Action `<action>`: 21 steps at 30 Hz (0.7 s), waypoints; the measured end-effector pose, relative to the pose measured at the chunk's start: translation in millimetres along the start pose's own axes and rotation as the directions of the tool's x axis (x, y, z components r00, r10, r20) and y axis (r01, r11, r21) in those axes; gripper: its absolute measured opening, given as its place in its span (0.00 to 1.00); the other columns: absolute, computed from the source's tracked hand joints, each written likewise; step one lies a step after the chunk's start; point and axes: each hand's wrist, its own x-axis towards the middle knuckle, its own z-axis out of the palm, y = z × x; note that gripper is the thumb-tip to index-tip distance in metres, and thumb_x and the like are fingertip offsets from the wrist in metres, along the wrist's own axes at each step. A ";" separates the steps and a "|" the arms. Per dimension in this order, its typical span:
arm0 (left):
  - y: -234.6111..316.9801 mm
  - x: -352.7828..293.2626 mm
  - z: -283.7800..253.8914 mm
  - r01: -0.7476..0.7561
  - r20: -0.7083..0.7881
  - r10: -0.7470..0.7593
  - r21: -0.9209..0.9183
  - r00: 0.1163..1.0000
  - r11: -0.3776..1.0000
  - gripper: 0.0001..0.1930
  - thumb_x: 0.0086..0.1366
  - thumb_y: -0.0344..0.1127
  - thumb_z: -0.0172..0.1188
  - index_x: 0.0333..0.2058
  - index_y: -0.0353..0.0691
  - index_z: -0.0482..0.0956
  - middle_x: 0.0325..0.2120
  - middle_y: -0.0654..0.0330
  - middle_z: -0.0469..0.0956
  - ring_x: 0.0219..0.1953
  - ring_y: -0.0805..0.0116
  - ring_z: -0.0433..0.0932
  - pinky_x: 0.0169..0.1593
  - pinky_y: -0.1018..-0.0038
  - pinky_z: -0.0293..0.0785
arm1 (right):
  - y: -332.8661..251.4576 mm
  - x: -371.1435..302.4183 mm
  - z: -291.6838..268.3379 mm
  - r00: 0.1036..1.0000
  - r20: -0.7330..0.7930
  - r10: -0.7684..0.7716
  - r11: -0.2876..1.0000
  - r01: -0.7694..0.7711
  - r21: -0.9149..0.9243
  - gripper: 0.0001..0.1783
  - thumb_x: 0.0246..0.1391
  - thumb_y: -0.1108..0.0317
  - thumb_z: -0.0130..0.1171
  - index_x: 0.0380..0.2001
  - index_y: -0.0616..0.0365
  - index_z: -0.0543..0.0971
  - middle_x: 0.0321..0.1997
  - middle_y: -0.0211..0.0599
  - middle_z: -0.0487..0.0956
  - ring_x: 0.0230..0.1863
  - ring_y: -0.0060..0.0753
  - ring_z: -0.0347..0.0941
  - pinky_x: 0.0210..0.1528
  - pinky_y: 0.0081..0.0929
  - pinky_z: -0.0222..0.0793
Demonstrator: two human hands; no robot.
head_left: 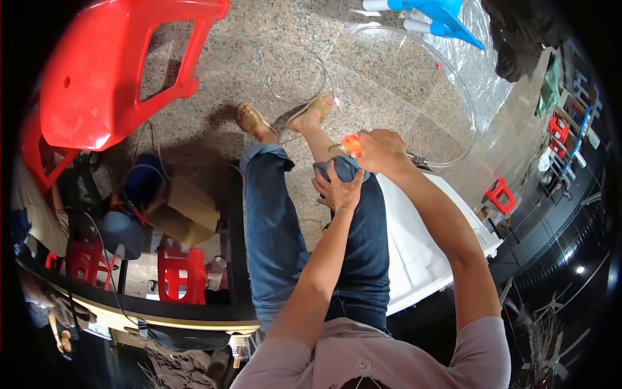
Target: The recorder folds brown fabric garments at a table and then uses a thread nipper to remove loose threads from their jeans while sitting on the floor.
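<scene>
My right hand (382, 150) is closed around an orange air blow gun (350, 144). The gun's thin nozzle points left, over the rolled cuff (340, 167) of my right jeans leg. A metal fitting (418, 159) shows behind this hand, joined to a clear hose (472, 110) that loops across the floor. My left hand (340, 189) lies on the denim just below the cuff, its fingers spread. Whether those fingertips pinch any cloth I cannot tell. Both of my feet, in tan sandals (251, 118), are on the speckled floor.
A big red plastic stool (91, 78) stands at upper left. Blue plastic legs (447, 18) and clear sheeting (502, 84) lie at upper right. Beside my right leg is a white tub (414, 240). A cardboard box (188, 211) and another red stool (181, 272) are at left.
</scene>
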 end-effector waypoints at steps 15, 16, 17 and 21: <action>-35.5 0.8 -31.2 -0.686 0.019 0.692 -0.117 0.721 0.718 0.12 0.57 0.36 0.63 0.37 0.39 0.75 0.37 0.52 0.69 0.40 0.49 0.69 0.45 0.60 0.68 | -33.9 1.0 -0.3 0.974 0.223 -0.045 0.991 0.072 -0.114 0.16 0.40 0.62 0.61 0.33 0.56 0.84 0.38 0.48 0.83 0.43 0.47 0.80 0.44 0.40 0.76; -35.9 7.6 -34.6 -0.689 0.024 0.696 -0.120 0.718 0.715 0.12 0.57 0.36 0.63 0.37 0.39 0.75 0.37 0.52 0.69 0.40 0.49 0.69 0.45 0.60 0.68 | -31.4 -0.2 0.1 0.974 0.223 -0.038 0.992 0.065 -0.112 0.16 0.40 0.62 0.61 0.33 0.56 0.84 0.38 0.48 0.83 0.43 0.47 0.80 0.44 0.40 0.76; -41.0 19.2 -40.2 -0.730 0.024 0.743 -0.168 0.669 0.662 0.10 0.56 0.31 0.62 0.36 0.39 0.74 0.37 0.52 0.70 0.41 0.48 0.69 0.45 0.60 0.68 | -27.6 -1.3 -1.2 0.987 0.160 -0.024 0.996 0.038 -0.081 0.16 0.40 0.60 0.61 0.33 0.56 0.84 0.38 0.48 0.82 0.43 0.48 0.80 0.44 0.41 0.76; -68.6 29.7 -67.1 -0.688 0.121 0.751 -0.326 0.649 0.648 0.07 0.54 0.23 0.59 0.31 0.36 0.71 0.40 0.51 0.71 0.44 0.47 0.72 0.49 0.61 0.70 | 20.6 -23.8 -10.0 0.986 -0.015 0.165 0.980 -0.163 0.110 0.18 0.42 0.56 0.60 0.35 0.55 0.83 0.38 0.49 0.82 0.44 0.51 0.79 0.45 0.45 0.74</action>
